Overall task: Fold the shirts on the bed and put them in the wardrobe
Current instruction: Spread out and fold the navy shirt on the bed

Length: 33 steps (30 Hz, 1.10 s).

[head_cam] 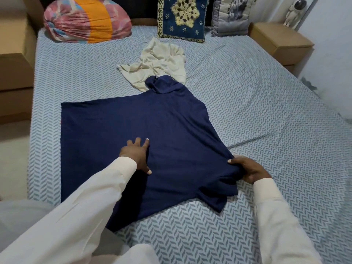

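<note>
A navy blue shirt (133,121) lies spread flat on the bed (266,111), its hem to the left and one sleeve bunched at the far end. My left hand (136,154) presses flat on the middle of the shirt with straight fingers. At the shirt's right edge my right hand (247,168) grips a bunch of the blue cloth near the nearer sleeve. A crumpled cream shirt (158,63) lies just beyond the blue one, partly under its far sleeve. No wardrobe is in view.
At the head of the bed lean a pink and orange bolster (85,20), a blue embroidered cushion (181,18) and a grey pillow (230,16). Brown bedside units stand at the left (13,73) and at the right (280,40). A white wall is on the right.
</note>
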Available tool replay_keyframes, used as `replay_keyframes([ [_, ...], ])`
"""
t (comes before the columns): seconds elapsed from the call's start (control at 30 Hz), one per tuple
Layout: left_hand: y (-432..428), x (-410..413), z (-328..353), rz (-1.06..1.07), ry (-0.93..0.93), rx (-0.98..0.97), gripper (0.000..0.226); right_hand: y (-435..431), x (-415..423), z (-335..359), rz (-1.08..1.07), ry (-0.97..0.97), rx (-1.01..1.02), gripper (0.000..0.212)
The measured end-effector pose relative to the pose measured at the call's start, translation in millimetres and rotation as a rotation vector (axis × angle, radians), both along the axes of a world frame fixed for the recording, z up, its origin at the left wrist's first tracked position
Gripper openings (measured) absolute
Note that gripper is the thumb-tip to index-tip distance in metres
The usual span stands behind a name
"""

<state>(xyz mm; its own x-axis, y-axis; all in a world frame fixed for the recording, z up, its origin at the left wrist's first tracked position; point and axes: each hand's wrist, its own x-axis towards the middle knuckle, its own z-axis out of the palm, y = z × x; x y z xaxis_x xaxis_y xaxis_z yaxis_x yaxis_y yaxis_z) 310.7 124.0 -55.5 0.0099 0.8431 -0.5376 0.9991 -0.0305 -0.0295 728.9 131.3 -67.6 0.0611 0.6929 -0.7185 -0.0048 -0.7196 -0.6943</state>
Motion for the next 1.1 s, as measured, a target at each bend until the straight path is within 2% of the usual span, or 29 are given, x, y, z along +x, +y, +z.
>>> replay_keyframes([
  [0.07,6.8,-0.6,-0.1,-0.006,-0.001,-0.032,0.142,0.0,6.6,2.7,-0.098,-0.049,-0.018,0.014],
  [0.1,9.6,-0.3,0.2,-0.003,-0.01,-0.053,0.142,2.9,8.1,2.1,-0.155,-0.095,-0.003,0.012],
  [0.13,13.0,0.3,0.8,0.008,-0.022,-0.069,0.138,9.0,7.4,1.0,-0.2,-0.177,0.027,0.022],
  [0.2,24.3,-1.3,1.7,0.056,-0.053,-0.081,0.123,27.9,-7.6,-1.8,-0.216,-0.328,0.203,0.023],
  [0.27,35.3,-4.5,0.2,0.093,-0.067,-0.089,0.111,50.8,-25.8,-9.8,-0.084,-0.523,0.325,0.016],
  [0.37,41.5,-7.4,-4.5,0.125,-0.054,-0.106,0.115,74.8,-58.1,-14.7,0.188,-0.737,0.336,0.011],
  [0.47,44.3,-6.4,-8.6,0.132,-0.047,-0.128,0.12,76.9,-89.0,-10.7,0.254,-0.748,0.275,0.03],
  [0.53,47.6,-5.6,-10.0,0.131,-0.041,-0.137,0.122,78.6,-99.2,-11.7,0.289,-0.737,0.251,0.028],
  [0.63,51.6,-4.8,-11.5,0.132,-0.041,-0.159,0.124,89.2,-102.0,-7.9,0.22,-0.558,0.204,0.017],
  [0.73,54.0,-5.6,-12.2,0.135,-0.043,-0.171,0.126,103.5,-88.6,1.9,0.067,-0.318,0.103,0.027],
  [0.83,55.6,-6.5,-11.9,0.14,-0.045,-0.183,0.129,103.6,-69.8,13.2,0.02,-0.032,-0.006,0.038],
  [0.93,56.2,-5.8,-12.3,0.136,-0.036,-0.186,0.129,99.1,-53.4,15.3,-0.069,0.209,-0.008,0.039],
  [1.03,56.7,-5.3,-13.1,0.139,-0.037,-0.179,0.128,99.2,-41.5,12.6,-0.259,0.409,0.074,0.009],
  [1.1,56.9,-6.0,-13.2,0.146,-0.042,-0.176,0.129,106.3,-32.2,10.3,-0.375,0.416,0.11,0.019],
])
